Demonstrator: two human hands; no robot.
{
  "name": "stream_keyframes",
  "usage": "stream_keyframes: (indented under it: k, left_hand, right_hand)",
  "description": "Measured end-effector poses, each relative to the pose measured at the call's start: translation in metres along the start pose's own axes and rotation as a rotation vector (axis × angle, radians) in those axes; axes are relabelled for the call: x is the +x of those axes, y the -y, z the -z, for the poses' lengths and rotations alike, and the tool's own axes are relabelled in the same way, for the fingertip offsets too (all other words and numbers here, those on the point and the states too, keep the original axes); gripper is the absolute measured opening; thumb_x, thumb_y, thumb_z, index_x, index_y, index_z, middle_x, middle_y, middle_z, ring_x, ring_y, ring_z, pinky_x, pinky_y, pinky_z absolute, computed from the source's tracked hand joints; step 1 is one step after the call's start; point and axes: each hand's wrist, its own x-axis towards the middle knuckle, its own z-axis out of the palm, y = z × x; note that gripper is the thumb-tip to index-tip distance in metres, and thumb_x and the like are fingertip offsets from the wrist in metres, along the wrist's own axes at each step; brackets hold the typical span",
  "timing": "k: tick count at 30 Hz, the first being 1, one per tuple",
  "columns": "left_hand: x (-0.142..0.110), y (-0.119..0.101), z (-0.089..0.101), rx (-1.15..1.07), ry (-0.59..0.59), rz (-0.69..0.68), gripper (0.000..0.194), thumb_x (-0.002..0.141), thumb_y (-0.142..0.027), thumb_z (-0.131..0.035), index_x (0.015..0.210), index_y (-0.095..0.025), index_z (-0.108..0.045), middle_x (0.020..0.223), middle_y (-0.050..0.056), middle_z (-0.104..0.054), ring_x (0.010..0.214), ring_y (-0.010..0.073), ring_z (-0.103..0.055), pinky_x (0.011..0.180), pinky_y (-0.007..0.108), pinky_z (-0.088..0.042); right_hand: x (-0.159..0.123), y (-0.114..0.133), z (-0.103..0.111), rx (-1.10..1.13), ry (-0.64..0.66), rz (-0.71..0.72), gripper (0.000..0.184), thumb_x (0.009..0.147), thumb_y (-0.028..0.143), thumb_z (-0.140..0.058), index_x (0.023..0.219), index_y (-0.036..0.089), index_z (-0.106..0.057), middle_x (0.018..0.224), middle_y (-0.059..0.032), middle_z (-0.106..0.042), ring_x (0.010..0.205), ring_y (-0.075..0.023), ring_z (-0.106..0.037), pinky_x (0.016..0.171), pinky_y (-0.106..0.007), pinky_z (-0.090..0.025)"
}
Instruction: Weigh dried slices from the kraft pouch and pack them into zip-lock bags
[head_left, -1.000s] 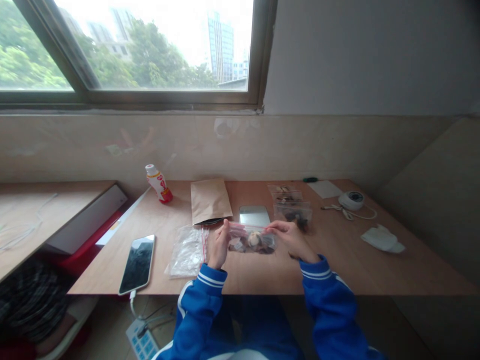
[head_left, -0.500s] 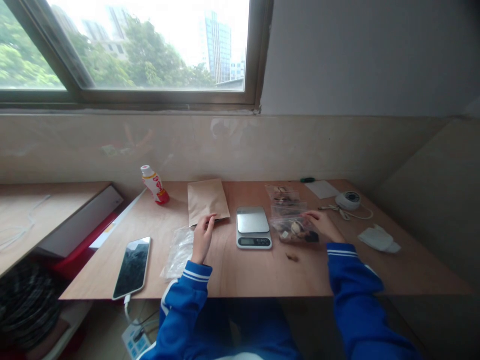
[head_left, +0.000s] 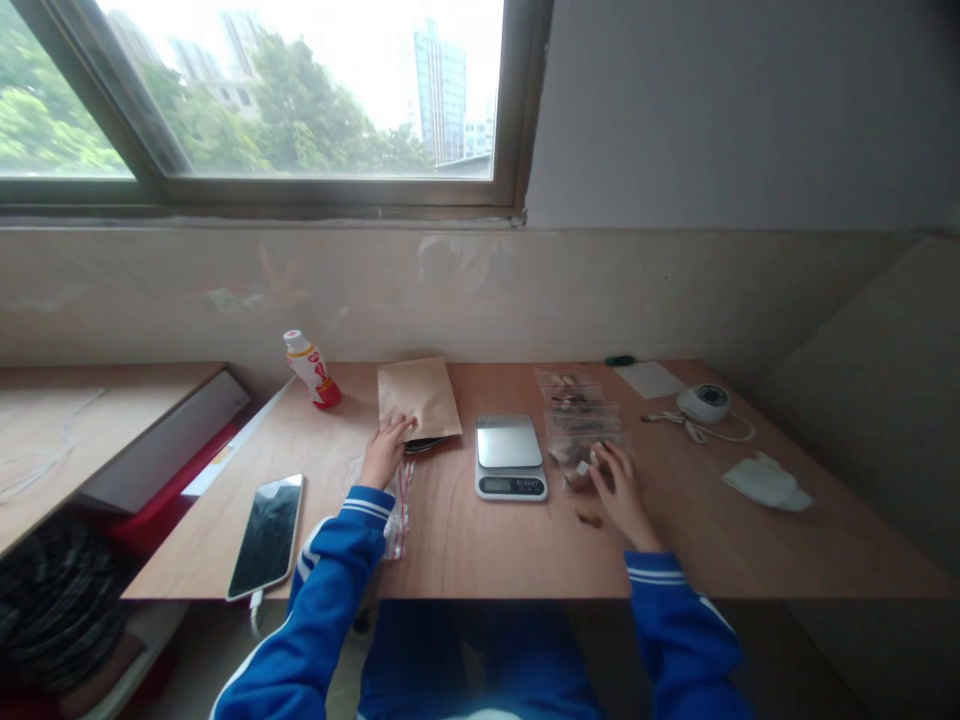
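Note:
My left hand (head_left: pixel 385 448) reaches forward and rests its fingers on the near edge of a brown paper envelope (head_left: pixel 418 396), fingers together and bent. A stack of empty clear zip bags (head_left: pixel 399 495) lies under my left sleeve. My right hand (head_left: pixel 619 488) lies flat, fingers spread, on the nearest of several filled zip bags (head_left: pixel 579 420) lined up to the right of a small digital scale (head_left: pixel 509 455). A small brown piece (head_left: pixel 589 517) lies loose on the desk by my right hand.
A phone (head_left: pixel 267 533) on a cable lies at the desk's (head_left: pixel 480 545) front left. A red and white bottle (head_left: pixel 313 369) leans at the back. At the right are a white round device (head_left: pixel 701 401) with a cord, a sheet of paper (head_left: pixel 649 378) and a crumpled tissue (head_left: pixel 764 479).
Both hands held one filled zip bag a second ago. My right hand set it down in the row right of the scale; my left hand let go and moved to the brown envelope.

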Motion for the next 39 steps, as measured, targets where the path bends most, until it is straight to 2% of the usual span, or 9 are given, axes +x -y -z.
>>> stream_keyframes:
  k: [5,11,14,17,24,29,33,36,39]
  left_hand:
    - [0.016,-0.006,0.017,-0.039,-0.02,0.01,0.04,0.087,-0.017,-0.046,0.122,-0.028,-0.061,0.13,0.007,-0.06,0.127,0.0279,-0.049,0.108,0.05,-0.031]
    - [0.022,-0.039,0.053,-0.174,-0.15,-0.067,0.028,0.088,-0.027,-0.051,0.111,-0.031,-0.068,0.114,0.003,-0.07,0.13,0.0277,-0.045,0.111,0.052,-0.025]
    - [0.016,-0.055,0.066,-0.304,-0.194,-0.058,0.029,0.086,-0.033,-0.053,0.109,-0.025,-0.07,0.108,0.006,-0.072,0.124,0.0266,-0.052,0.104,0.044,-0.039]
    - [0.007,-0.065,0.073,-0.418,-0.22,-0.04,0.032,0.084,-0.039,-0.056,0.106,-0.022,-0.071,0.109,0.005,-0.071,0.108,0.0242,-0.064,0.095,0.037,-0.049]
    - [-0.012,-0.065,0.072,-0.449,-0.224,-0.024,0.032,0.083,-0.04,-0.056,0.105,-0.022,-0.071,0.105,0.004,-0.073,0.098,0.024,-0.068,0.087,0.035,-0.053]
    - [-0.021,-0.066,0.065,-0.472,-0.223,0.0,0.031,0.084,-0.04,-0.055,0.106,-0.024,-0.071,0.105,0.003,-0.073,0.095,0.0235,-0.069,0.083,0.033,-0.053]
    - [-0.029,-0.076,0.058,-0.499,-0.211,0.021,0.031,0.085,-0.037,-0.054,0.109,-0.025,-0.07,0.105,0.002,-0.073,0.096,0.0225,-0.068,0.083,0.031,-0.052]
    - [-0.035,-0.084,0.052,-0.506,-0.222,0.052,0.031,0.086,-0.032,-0.053,0.112,-0.027,-0.069,0.102,0.002,-0.074,0.093,0.0212,-0.069,0.081,0.029,-0.052]
    - [-0.043,-0.088,0.043,-0.504,-0.236,0.089,0.031,0.086,-0.03,-0.052,0.113,-0.028,-0.068,0.102,0.002,-0.074,0.089,0.0202,-0.069,0.078,0.028,-0.051]
  right_hand:
    - [-0.015,0.005,0.007,-0.008,0.046,0.015,0.035,0.088,0.042,-0.048,0.115,0.024,-0.061,0.126,-0.0126,-0.052,0.118,-0.0292,-0.052,0.101,-0.049,-0.042]
    - [-0.061,0.014,0.008,0.08,0.301,0.0,0.022,0.083,0.038,-0.056,0.096,0.026,-0.07,0.103,-0.0091,-0.065,0.097,-0.0285,-0.062,0.085,-0.047,-0.052]
    - [-0.055,0.023,0.007,0.126,0.312,-0.006,0.02,0.085,0.035,-0.053,0.088,0.026,-0.071,0.092,-0.0084,-0.068,0.09,-0.0281,-0.063,0.081,-0.045,-0.053]
    - [-0.025,0.046,-0.003,0.187,0.296,0.039,0.018,0.086,0.034,-0.055,0.09,0.026,-0.071,0.09,-0.0076,-0.069,0.089,-0.0279,-0.063,0.081,-0.045,-0.052]
    - [0.052,0.103,-0.064,0.297,0.242,0.083,0.026,0.085,0.043,-0.057,0.088,0.02,-0.07,0.085,-0.0072,-0.07,0.084,-0.0248,-0.064,0.079,-0.042,-0.052]
    - [0.047,0.179,-0.047,0.461,0.106,0.088,0.033,0.095,0.039,-0.04,0.102,0.02,-0.066,0.107,-0.0103,-0.067,0.105,-0.0235,-0.06,0.093,-0.041,-0.047]
    - [0.037,0.248,-0.037,0.631,0.404,0.312,0.034,0.099,0.028,-0.031,0.105,0.023,-0.064,0.105,-0.0045,-0.068,0.102,-0.0175,-0.062,0.092,-0.032,-0.048]
    - [0.04,0.265,-0.065,0.396,0.476,0.327,0.032,0.097,0.022,-0.032,0.105,0.016,-0.063,0.108,-0.0118,-0.066,0.105,-0.0226,-0.06,0.093,-0.039,-0.049]
    - [0.048,0.259,-0.103,0.273,0.497,0.339,0.032,0.094,0.015,-0.033,0.102,0.013,-0.064,0.099,-0.0158,-0.068,0.1,-0.026,-0.063,0.087,-0.042,-0.052]
